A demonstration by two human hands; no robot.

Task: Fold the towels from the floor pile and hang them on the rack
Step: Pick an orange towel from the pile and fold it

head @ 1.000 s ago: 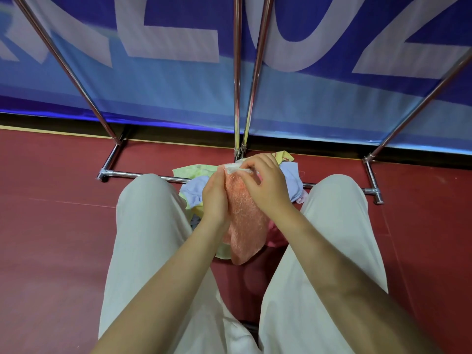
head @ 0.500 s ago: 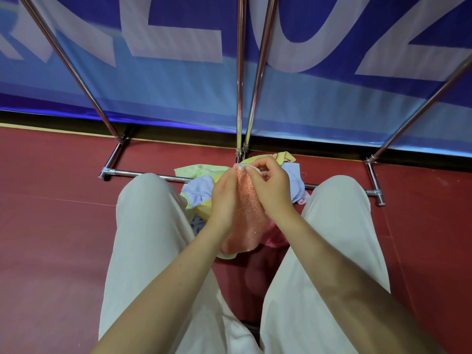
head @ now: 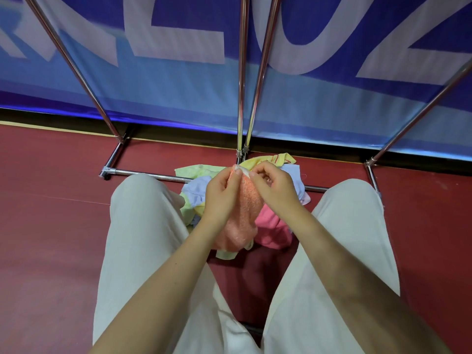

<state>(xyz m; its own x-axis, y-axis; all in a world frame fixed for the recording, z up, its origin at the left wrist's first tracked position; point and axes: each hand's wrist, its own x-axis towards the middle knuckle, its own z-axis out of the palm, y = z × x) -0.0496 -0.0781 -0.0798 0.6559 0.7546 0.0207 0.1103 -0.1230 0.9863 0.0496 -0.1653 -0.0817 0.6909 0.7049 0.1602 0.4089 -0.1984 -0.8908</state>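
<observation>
A blue banner with large pale lettering (head: 178,80) backs the chrome tube rack (head: 240,98) on the dark red floor (head: 51,213), where a heap of pastel towels (head: 196,192) (green, lilac, yellow, pink) lies between cream-trousered knees (head: 143,226), against the rack's base bar. Over the heap, the left hand (head: 219,195) and right hand (head: 273,187) meet, fingers pinching the top corner of a fluffy orange towel (head: 242,215), which hangs down.

Orange towel (head: 242,213), dark red floor (head: 51,226)
</observation>
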